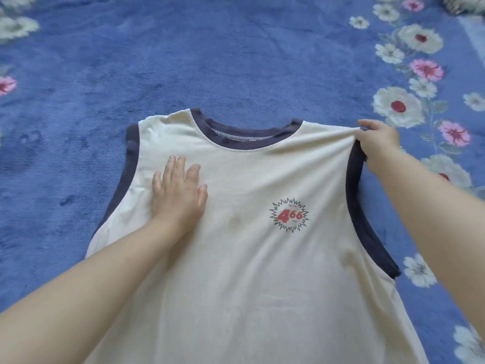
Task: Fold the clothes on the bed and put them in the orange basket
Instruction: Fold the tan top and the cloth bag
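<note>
A cream sleeveless shirt (252,258) with navy trim at the neck and armholes lies spread face up on the bed, collar pointing away from me. A small red and blue starburst print sits on its chest. My left hand (177,191) presses flat on the shirt's left chest, fingers straight. My right hand (378,141) pinches the shirt's right shoulder and pulls the cloth taut, lifting it slightly. The orange basket is not in view.
A blue plush bedspread (210,61) with white and pink flowers along its right side covers the bed. A bit of rumpled patterned fabric (464,3) shows at the top right corner.
</note>
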`<state>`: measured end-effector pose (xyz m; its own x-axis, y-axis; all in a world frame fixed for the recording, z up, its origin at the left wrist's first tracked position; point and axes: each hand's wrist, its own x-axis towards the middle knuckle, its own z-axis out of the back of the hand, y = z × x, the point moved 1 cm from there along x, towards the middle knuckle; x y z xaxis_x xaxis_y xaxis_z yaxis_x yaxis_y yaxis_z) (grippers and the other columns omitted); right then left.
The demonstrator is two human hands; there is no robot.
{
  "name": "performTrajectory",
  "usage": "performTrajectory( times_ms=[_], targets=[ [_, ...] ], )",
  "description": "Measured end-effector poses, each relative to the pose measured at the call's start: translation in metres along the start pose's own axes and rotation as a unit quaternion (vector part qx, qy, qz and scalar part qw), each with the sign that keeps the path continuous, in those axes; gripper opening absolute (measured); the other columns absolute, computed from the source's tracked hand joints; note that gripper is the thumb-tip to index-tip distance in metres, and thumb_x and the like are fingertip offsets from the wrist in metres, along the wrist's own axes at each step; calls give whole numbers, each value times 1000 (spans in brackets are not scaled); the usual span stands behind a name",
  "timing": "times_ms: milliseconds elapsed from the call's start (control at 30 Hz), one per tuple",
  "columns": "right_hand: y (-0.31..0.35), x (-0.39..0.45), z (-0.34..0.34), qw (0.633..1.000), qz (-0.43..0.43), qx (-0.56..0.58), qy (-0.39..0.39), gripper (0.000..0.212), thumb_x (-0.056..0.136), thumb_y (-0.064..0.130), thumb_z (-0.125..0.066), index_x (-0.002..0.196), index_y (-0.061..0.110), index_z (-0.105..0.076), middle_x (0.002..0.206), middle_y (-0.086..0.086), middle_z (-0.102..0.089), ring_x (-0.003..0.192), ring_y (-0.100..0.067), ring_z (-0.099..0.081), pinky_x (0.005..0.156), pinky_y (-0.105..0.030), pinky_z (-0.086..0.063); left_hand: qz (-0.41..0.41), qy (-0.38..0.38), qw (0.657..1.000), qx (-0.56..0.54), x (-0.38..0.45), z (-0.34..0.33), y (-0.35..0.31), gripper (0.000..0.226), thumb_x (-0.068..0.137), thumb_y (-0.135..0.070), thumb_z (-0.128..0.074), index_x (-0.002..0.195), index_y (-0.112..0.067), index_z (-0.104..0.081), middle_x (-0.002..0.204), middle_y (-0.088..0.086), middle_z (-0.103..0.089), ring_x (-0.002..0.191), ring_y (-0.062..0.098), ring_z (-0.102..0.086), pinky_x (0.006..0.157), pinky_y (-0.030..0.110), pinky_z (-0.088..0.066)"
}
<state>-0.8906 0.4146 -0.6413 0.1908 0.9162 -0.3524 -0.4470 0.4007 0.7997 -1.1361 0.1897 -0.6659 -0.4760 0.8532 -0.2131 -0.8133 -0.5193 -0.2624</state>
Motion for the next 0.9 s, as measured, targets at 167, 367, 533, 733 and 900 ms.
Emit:
performTrajectory(
  times_ms=[167, 367, 533, 733, 900],
  targets=[
    [-4, 29, -1, 997, -24, 66, 16, 45, 89, 4, -49, 131, 21, -50, 127, -8, -55, 90, -16, -56, 83, -30, -49, -11, 17, 999, 25, 22, 0, -13, 49, 98, -31, -32, 145, -20, -21, 157, 4, 1, 144, 18, 8, 113, 37, 1],
    [-3, 66, -14, 998, -10, 44, 48, 46, 89, 6, -51, 133, 19, -48, 119, -6, -55, 90, -14, -55, 68, -21, -45, 3, 68, 993, 93, 61, -13, -10, 64, 95, -52, -22, 149, -25, 0, 156, 1, 14, 142, 20, 18, 112, 49, 6],
    [-13, 77, -17, 961, 128, -246, 23, 32, 92, 18, -49, 123, 12, -52, 124, -12, -54, 109, -25, -51, 80, -28, -38, -12, 12, 991, 131, 72, -30, -5, 87, 75, -66, 6, 149, -24, -5, 157, 4, 7, 143, 21, 12, 109, 52, 9],
    [-15, 50, -22, 861, 169, -480, -4, 38, 100, 29, -24, 123, 1, -35, 120, -32, -50, 111, -46, -47, 79, -43, -35, -2, 50, 988, 143, 71, -27, -6, 71, 90, -62, -10, 149, -23, -2, 157, 4, 9, 143, 21, 13, 110, 54, 8],
    [-32, 1, 11, 904, 132, -403, 56, 51, 96, 40, -37, 130, 2, -33, 123, -27, -50, 116, -41, -46, 85, -41, -37, 5, 79, 991, 107, 54, -19, -13, 64, 96, -49, -23, 150, -20, -3, 157, 5, 8, 144, 21, 11, 112, 51, 3]
  ],
)
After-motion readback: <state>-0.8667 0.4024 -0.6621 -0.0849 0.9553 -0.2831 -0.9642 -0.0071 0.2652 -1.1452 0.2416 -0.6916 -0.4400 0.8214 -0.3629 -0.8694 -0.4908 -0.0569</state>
